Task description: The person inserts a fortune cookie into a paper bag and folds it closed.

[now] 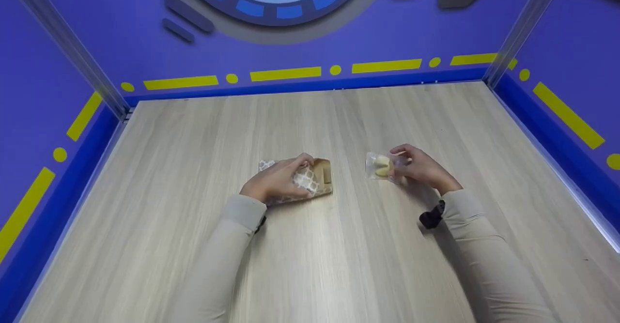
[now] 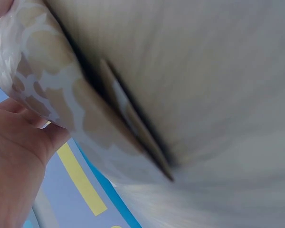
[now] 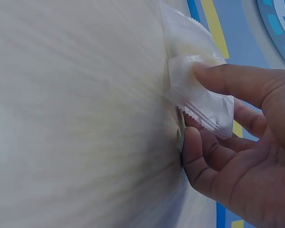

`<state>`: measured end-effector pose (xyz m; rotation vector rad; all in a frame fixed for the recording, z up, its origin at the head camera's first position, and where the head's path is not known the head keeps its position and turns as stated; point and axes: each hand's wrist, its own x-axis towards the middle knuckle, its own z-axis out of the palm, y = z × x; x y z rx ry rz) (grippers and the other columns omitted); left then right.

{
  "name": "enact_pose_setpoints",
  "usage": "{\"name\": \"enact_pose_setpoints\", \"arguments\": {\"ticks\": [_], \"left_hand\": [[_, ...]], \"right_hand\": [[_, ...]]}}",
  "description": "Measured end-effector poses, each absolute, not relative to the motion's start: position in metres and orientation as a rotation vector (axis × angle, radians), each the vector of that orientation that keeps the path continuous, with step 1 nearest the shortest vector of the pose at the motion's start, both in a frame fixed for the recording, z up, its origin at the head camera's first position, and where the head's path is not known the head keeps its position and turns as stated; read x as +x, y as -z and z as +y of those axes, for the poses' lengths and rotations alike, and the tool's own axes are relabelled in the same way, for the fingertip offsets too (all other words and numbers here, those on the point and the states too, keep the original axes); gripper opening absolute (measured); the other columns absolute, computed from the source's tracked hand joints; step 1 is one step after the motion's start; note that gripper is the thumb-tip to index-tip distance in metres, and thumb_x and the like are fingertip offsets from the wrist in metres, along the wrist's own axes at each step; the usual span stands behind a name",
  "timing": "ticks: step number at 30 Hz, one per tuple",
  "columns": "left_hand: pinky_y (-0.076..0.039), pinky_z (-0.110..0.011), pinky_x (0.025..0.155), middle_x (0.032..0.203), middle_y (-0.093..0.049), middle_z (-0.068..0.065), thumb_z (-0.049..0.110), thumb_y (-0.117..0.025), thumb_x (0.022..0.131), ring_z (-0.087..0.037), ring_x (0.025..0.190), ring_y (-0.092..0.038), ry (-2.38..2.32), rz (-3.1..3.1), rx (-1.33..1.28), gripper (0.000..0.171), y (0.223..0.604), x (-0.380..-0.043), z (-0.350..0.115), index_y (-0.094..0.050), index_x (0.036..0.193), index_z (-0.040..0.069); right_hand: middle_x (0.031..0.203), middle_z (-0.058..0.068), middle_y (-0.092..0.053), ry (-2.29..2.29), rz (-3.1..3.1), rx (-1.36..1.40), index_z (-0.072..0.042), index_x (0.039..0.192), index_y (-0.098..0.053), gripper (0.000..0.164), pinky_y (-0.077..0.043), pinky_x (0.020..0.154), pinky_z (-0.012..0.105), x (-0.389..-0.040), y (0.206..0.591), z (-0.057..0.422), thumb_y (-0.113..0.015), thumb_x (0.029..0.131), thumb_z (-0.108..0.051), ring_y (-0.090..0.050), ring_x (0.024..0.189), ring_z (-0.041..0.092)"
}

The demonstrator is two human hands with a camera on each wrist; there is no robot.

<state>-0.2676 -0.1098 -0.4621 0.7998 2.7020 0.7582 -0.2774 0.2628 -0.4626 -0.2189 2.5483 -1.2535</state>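
Observation:
On the table lies a small paper box (image 1: 307, 179) with a tan and white lattice pattern, its brown open end turned to the right. My left hand (image 1: 278, 179) grips it from above, thumb at the near side and fingers at the far side. To the right of the box, my right hand (image 1: 424, 169) pinches the end of a clear plastic packet (image 3: 204, 99) with a crimped edge. Something pale yellow (image 1: 383, 166) shows through the plastic; its kind cannot be told. In the left wrist view, a flap (image 2: 133, 118) stands out from the box's end.
The wood-grain table (image 1: 310, 265) reaches back to a purple-blue wall (image 1: 121, 37) with yellow dashes. Similar panels stand at the left and right, joined by metal corner posts (image 1: 528, 27). A black strap piece (image 1: 432, 215) sits at the right wrist.

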Motion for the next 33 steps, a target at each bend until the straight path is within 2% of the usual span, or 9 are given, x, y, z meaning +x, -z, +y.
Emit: {"name": "enact_pose_setpoints", "arguments": {"ticks": [5, 9, 13, 19, 24, 33], "left_hand": [[-0.047, -0.040, 0.089, 0.132, -0.056, -0.001, 0.041, -0.079, 0.072, -0.019, 0.100, -0.055, -0.761, 2.703, 0.806, 0.071, 0.462, -0.267, -0.110, -0.041, 0.131, 0.033], [-0.048, -0.040, 0.085, 0.131, -0.056, -0.002, 0.041, -0.079, 0.072, -0.020, 0.099, -0.056, -0.758, 2.706, 0.794, 0.071, 0.462, -0.267, -0.110, -0.041, 0.131, 0.033], [-0.049, -0.040, 0.085, 0.131, -0.056, -0.002, 0.041, -0.078, 0.072, -0.020, 0.098, -0.057, -0.759, 2.704, 0.792, 0.072, 0.461, -0.267, -0.110, -0.041, 0.132, 0.033], [-0.048, -0.041, 0.089, 0.133, -0.055, -0.001, 0.041, -0.079, 0.073, -0.020, 0.102, -0.056, -0.759, 2.697, 0.785, 0.071, 0.462, -0.268, -0.110, -0.040, 0.131, 0.034], [-0.047, -0.042, 0.092, 0.136, -0.053, -0.001, 0.041, -0.079, 0.073, -0.019, 0.107, -0.055, -0.756, 2.698, 0.785, 0.070, 0.462, -0.268, -0.110, -0.041, 0.131, 0.034], [-0.048, -0.041, 0.085, 0.132, -0.055, -0.001, 0.041, -0.078, 0.072, -0.020, 0.100, -0.055, -0.751, 2.705, 0.758, 0.070, 0.462, -0.267, -0.110, -0.040, 0.131, 0.035]], "right_hand": [[0.131, 0.027, -0.041, 1.309, 2.556, -0.116, -0.001, 0.140, -0.035, 0.063, -0.044, 0.084, 0.032, -0.280, 0.465, 0.259, -0.066, 0.085, -0.009, -0.049, 0.108, 0.031], [0.129, 0.026, -0.040, 1.418, 2.511, -0.047, -0.001, 0.142, -0.031, 0.067, -0.048, 0.078, 0.025, -0.282, 0.467, 0.256, -0.066, 0.085, -0.008, -0.052, 0.103, 0.027], [0.131, 0.025, -0.040, 1.528, 2.454, 0.021, 0.000, 0.142, -0.029, 0.068, -0.051, 0.073, 0.020, -0.284, 0.466, 0.253, -0.066, 0.086, -0.006, -0.053, 0.099, 0.022], [0.135, 0.025, -0.044, 1.622, 2.418, 0.058, -0.003, 0.144, -0.032, 0.064, -0.052, 0.068, 0.022, -0.286, 0.464, 0.248, -0.063, 0.088, -0.005, -0.056, 0.090, 0.016], [0.131, 0.022, -0.047, 1.689, 2.401, 0.056, -0.005, 0.146, -0.032, 0.064, -0.052, 0.067, 0.023, -0.285, 0.463, 0.243, -0.061, 0.089, -0.005, -0.057, 0.084, 0.011], [0.113, 0.012, -0.054, 1.814, 2.299, 0.117, -0.002, 0.143, -0.036, 0.058, -0.055, 0.069, 0.025, -0.288, 0.465, 0.227, -0.059, 0.089, -0.004, -0.061, 0.073, 0.010]]}}
